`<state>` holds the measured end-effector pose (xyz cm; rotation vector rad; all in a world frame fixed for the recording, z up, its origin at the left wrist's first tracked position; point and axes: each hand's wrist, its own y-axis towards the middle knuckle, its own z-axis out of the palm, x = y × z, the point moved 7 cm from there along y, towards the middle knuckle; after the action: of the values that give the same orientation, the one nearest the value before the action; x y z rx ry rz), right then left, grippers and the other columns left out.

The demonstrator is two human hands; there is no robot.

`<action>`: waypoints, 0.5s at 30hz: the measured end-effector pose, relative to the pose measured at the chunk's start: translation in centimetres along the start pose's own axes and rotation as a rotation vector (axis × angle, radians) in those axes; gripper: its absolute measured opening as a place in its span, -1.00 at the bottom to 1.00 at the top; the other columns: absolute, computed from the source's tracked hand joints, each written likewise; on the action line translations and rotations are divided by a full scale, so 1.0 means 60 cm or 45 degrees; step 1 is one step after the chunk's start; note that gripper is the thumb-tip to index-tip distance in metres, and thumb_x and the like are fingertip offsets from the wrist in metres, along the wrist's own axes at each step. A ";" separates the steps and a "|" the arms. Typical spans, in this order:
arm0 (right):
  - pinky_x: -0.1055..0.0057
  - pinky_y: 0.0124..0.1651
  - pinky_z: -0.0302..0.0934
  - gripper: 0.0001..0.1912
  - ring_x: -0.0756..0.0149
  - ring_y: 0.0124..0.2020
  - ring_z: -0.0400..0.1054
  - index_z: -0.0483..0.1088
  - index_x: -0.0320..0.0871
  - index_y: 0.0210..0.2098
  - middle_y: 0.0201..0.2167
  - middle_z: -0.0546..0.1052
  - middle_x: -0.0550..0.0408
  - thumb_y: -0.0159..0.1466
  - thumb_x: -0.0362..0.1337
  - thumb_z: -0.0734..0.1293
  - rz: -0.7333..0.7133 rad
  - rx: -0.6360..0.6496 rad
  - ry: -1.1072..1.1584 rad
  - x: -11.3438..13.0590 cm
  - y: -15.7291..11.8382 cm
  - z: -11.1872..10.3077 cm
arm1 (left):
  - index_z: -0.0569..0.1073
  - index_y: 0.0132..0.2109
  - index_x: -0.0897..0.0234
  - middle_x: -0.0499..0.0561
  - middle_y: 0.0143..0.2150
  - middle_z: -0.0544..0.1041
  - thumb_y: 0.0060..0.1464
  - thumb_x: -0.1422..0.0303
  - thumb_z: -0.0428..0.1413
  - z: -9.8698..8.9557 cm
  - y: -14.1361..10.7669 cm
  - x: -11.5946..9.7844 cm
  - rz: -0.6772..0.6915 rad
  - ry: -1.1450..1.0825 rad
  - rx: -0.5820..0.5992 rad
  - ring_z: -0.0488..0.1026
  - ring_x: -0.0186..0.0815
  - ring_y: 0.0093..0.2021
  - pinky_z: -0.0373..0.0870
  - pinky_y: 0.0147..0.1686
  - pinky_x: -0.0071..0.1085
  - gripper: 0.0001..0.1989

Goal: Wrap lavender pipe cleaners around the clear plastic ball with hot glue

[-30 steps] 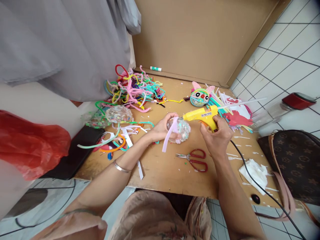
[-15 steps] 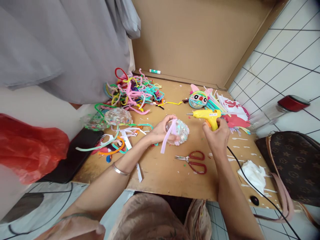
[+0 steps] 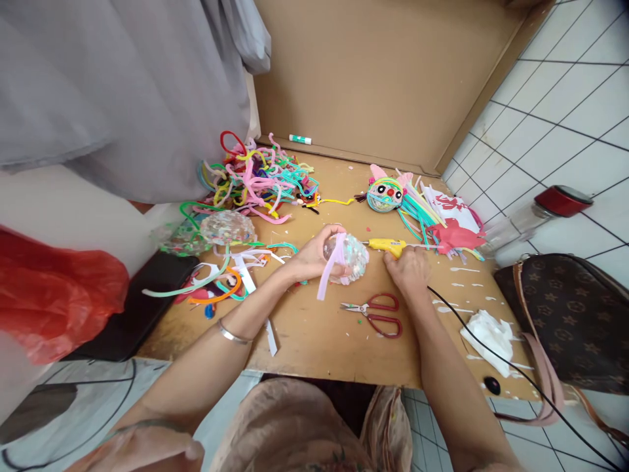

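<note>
My left hand (image 3: 322, 255) is closed around a clear, bumpy plastic ball (image 3: 356, 257) with pale bits inside. A lilac pipe cleaner strip (image 3: 325, 278) crosses the ball and hangs down on its left. My right hand (image 3: 410, 270) grips a yellow hot glue gun (image 3: 388, 245), held low over the table. The gun's nozzle points left and its tip is at the ball's right side; whether it touches cannot be made out. Red-handled scissors (image 3: 376, 313) lie below, between my hands.
A heap of coloured pipe cleaners (image 3: 260, 177) lies at back left, near another clear ball (image 3: 228, 227). A finished-looking animal-face ball (image 3: 386, 194) sits at back right. The gun's black cord (image 3: 472, 328) runs past a white tissue (image 3: 489, 337) and a brown bag (image 3: 570, 321).
My right hand has lowered and moved left with the glue gun, bringing its nozzle up to the ball. My left hand holds the ball almost unchanged.
</note>
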<state>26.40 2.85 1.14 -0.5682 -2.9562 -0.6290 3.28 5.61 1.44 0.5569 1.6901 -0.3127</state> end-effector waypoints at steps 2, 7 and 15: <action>0.07 -0.14 0.27 -0.57 -0.12 -0.12 0.39 0.43 -0.37 -0.16 -0.19 0.48 -0.34 0.18 -0.08 0.32 -0.109 -0.148 0.018 0.018 -0.005 -0.028 | 0.27 0.07 0.19 -0.06 -0.14 0.37 -0.34 0.27 0.40 0.000 -0.002 -0.002 -0.005 0.027 -0.015 0.34 -0.31 -0.21 0.34 -0.19 -0.39 -0.22; 0.18 -0.09 0.28 -0.44 0.08 -0.06 0.33 0.20 -0.21 0.21 -0.06 0.43 -0.18 0.25 -0.18 0.29 -0.713 -0.572 0.577 0.109 -0.069 -0.152 | 0.25 0.05 0.21 -0.07 -0.16 0.38 -0.36 0.29 0.38 0.007 -0.007 -0.017 -0.003 -0.027 -0.017 0.36 -0.31 -0.20 0.37 -0.20 -0.39 -0.23; 0.34 -0.23 0.26 -0.73 0.29 -0.25 0.38 0.42 -0.04 -0.04 -0.26 0.50 0.05 0.31 -0.43 0.25 -1.171 -0.578 0.831 0.193 -0.134 -0.217 | 0.22 0.01 0.23 -0.13 -0.27 0.36 -0.31 0.39 0.29 0.017 -0.010 -0.031 0.042 -0.113 0.039 0.32 -0.40 -0.35 0.31 -0.37 -0.48 -0.33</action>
<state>12.54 -5.26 11.59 0.8944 -2.2847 -1.2438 4.04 4.27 2.97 0.5850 1.5917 -0.3354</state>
